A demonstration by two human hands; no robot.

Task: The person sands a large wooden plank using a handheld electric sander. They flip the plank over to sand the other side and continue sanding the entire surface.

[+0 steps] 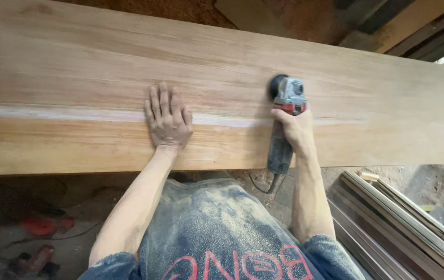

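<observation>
Wide wooden plank (77,67) lay across view. Left hand (167,118) pressed flat on it, fingers spread. Right hand (297,128) gripped angle grinder (284,122), disc on plank near pale filler seam (51,113). Seam remained visible along plank; sanding judged partway, stretch left of grinder undone.

Your right hand (297,129) wraps the grinder (284,122), so its fingers cover the middle of the tool's body and you cannot see the switch. The disc under the grinder's head is hidden against the wooden slab (77,78). The slab runs off the left and top edges, its full length cut off. Your dusty shirt (217,233) blocks the floor below you, and its red print is cut by the bottom edge. The red tools (43,225) on the floor are dim and blurred, their kind unclear.
</observation>
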